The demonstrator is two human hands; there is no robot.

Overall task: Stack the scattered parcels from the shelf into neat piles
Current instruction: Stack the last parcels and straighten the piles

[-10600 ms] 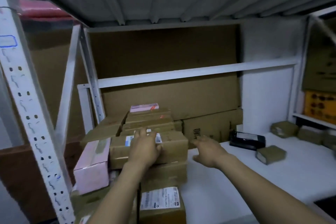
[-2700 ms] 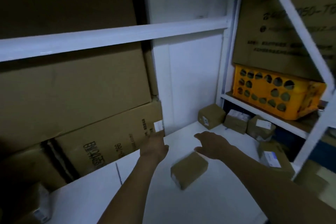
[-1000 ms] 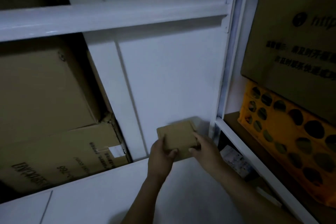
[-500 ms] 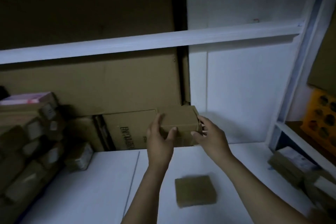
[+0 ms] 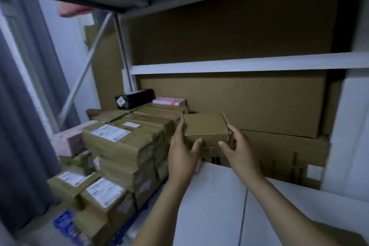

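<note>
I am looking at big flat brown cartons [image 5: 249, 102] filling the back of the rack from 12 to 3 o'clock. The lower one is carrying dark print beside my hands, too blurred to read. The white shelf board [image 5: 215, 205] is spreading out from 5 to 6 o'clock. At 8 o'clock a pile of taped brown parcels [image 5: 127, 146] is standing in close rows. Their white shipping labels [image 5: 108, 133] are facing up, the text too small to make out.

Just off centre toward 5 o'clock I am holding one plain brown parcel [image 5: 205, 129] level in the air, next to the pile's right edge. My left hand [image 5: 181, 156] is gripping its left end, thumb on the near face. My right hand [image 5: 239, 152] is gripping the right end likewise.

A black parcel [image 5: 135, 98] with a small white label and a pink box [image 5: 169, 101] are sitting on the pile's far end at 10 o'clock.
</note>
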